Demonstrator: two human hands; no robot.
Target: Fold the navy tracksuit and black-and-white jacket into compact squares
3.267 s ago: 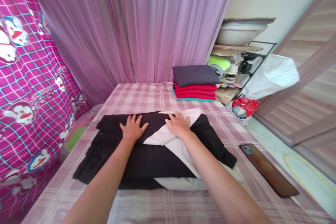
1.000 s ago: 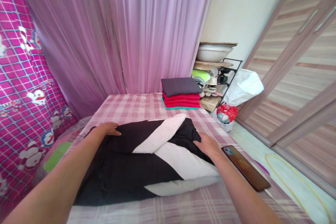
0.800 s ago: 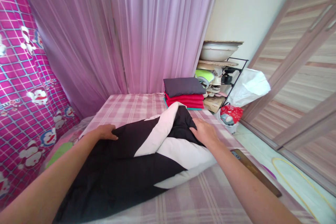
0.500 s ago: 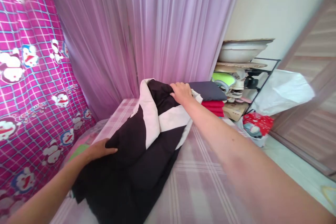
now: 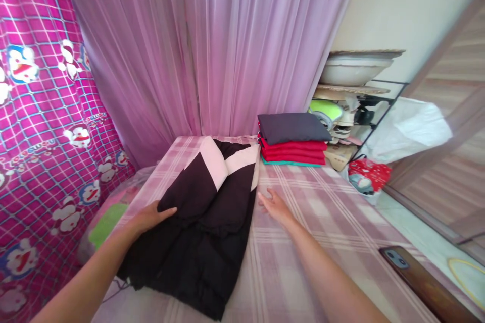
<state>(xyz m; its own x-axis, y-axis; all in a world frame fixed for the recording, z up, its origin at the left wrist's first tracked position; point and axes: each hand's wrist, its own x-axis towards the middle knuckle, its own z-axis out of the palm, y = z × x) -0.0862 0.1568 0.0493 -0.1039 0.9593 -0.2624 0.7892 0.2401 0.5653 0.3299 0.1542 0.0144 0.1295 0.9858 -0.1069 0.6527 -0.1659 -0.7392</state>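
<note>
A black garment with a broad white crossed collar (image 5: 193, 242) lies lengthwise on the bed, its collar end away from me. My left hand (image 5: 151, 216) is at its left edge, the thumb over the cloth and the other fingers partly hidden by it. Just right of the garment, my right hand (image 5: 276, 207) is held with fingers apart and nothing in them. Whether it touches the sheet I cannot tell.
Beyond my right hand sits a stack of folded clothes (image 5: 293, 144), dark grey over red and teal. A phone (image 5: 424, 280) lies at the plaid bed's (image 5: 299, 272) right edge. A shoe rack (image 5: 382, 116) and a purple curtain (image 5: 227, 50) stand behind.
The collar end has come down flat onto the bed. My right hand has let go of it and moved towards me. My left hand stays at the left edge.
</note>
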